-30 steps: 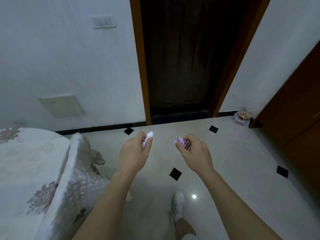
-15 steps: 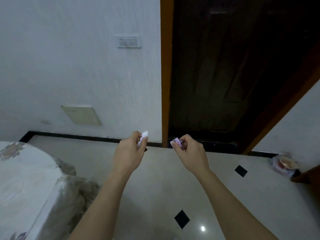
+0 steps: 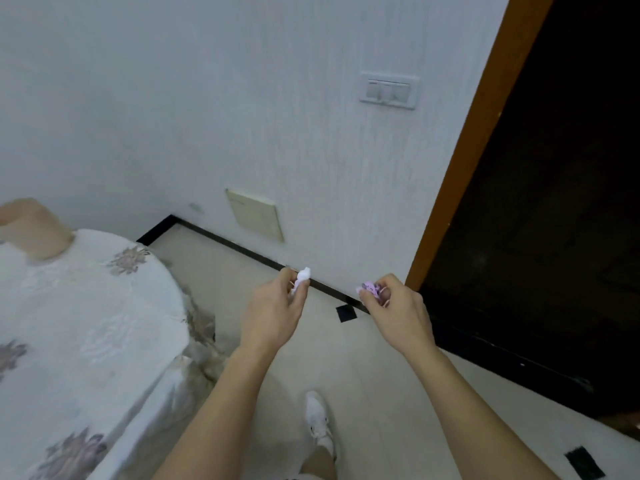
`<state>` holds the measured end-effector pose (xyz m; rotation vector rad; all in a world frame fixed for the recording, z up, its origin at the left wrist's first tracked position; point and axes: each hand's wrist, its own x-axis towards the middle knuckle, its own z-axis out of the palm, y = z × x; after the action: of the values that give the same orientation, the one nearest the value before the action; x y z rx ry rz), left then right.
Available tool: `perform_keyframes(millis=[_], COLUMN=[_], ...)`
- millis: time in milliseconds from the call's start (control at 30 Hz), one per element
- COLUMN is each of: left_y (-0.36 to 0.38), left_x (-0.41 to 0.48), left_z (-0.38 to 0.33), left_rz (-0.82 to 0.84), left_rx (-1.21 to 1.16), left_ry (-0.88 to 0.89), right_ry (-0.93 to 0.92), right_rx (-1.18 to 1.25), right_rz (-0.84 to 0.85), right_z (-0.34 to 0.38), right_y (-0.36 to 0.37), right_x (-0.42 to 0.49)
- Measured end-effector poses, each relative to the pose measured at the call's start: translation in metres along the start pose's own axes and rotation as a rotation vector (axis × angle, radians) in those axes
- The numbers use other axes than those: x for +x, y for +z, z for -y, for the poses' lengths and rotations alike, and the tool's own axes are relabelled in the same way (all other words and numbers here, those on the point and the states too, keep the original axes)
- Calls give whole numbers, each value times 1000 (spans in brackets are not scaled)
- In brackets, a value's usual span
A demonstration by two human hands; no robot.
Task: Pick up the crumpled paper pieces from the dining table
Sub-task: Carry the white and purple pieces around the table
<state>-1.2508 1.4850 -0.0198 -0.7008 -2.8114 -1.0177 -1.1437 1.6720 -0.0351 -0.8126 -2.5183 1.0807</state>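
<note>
My left hand [image 3: 273,311] is held out over the floor, its fingers closed on a small white crumpled paper piece [image 3: 303,274] that sticks up between thumb and forefinger. To its right my right hand [image 3: 394,311] pinches a small purple crumpled paper piece [image 3: 367,287]. Both hands hang at about the same height, apart from each other. The dining table [image 3: 79,327], covered with a white flowered cloth, lies at the left; I see no paper on the part in view.
A beige rounded object [image 3: 33,228] rests on the table's far edge. Ahead is a white wall with a light switch [image 3: 388,90] and a cream panel [image 3: 256,214]. A dark wooden door [image 3: 540,202] stands at right. My white shoe [image 3: 318,419] is on the pale tiled floor.
The view has swung left: the door moved to the right edge and more of the table shows at left. Both hands keep their hold on the papers.
</note>
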Motion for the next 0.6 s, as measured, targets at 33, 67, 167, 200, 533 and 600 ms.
perform_keyframes(millis=[33, 67, 167, 200, 533, 600], left_y=[-1, -2, -4, -6, -40, -45], left_x=[12, 25, 71, 88, 237, 257], left_z=[7, 14, 41, 50, 123, 138], left_rz=[-4, -6, -35, -42, -158, -167], left_rx=[-10, -16, -20, -21, 20, 47], left_ry=[-15, -37, -115, -138, -227, -237], right_ry=[-13, -27, -72, -85, -203, -226], right_rx=[0, -4, -23, -27, -4, -6], right_rz=[17, 31, 65, 79, 160, 183], right_z=[6, 13, 36, 44, 130, 143], right_y=[7, 14, 39, 47, 132, 150], right_x=[15, 32, 85, 104, 265, 286])
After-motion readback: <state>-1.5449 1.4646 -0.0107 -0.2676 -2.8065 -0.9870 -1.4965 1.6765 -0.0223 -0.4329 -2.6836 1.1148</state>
